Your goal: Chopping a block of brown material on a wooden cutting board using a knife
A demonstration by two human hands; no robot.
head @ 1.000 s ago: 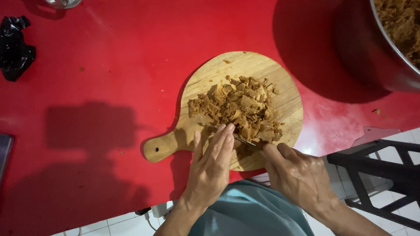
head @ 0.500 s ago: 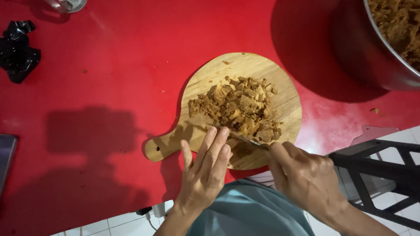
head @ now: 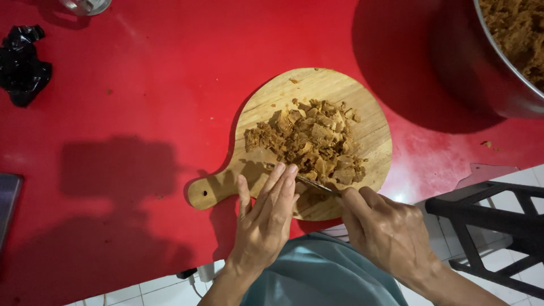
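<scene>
Right hand (head: pixel 391 232) gripped the knife (head: pixel 309 182) at the wooden board (head: pixel 371 133)'s near edge; left hand (head: pixel 266 218), fingers flat and open, pressed the blade. Red surface (head: pixel 141 113) lay bare leftward.

One round wooden board (head: pixel 368 107), one knife (head: pixel 309 182), one metal bowl (head: pixel 487 73), two hands (head: pixel 263 226), one black bag (head: pixel 22 65)

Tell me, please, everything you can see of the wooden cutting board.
The cutting board is round, of pale wood with visible grain, with a short handle pierced by a hole toward the lower left. It lies flat on the red table near its front edge. A heap of brown chopped chunks covers its middle. The left hand rests its fingertips at the near rim; the right hand holds a knife over it.
</scene>
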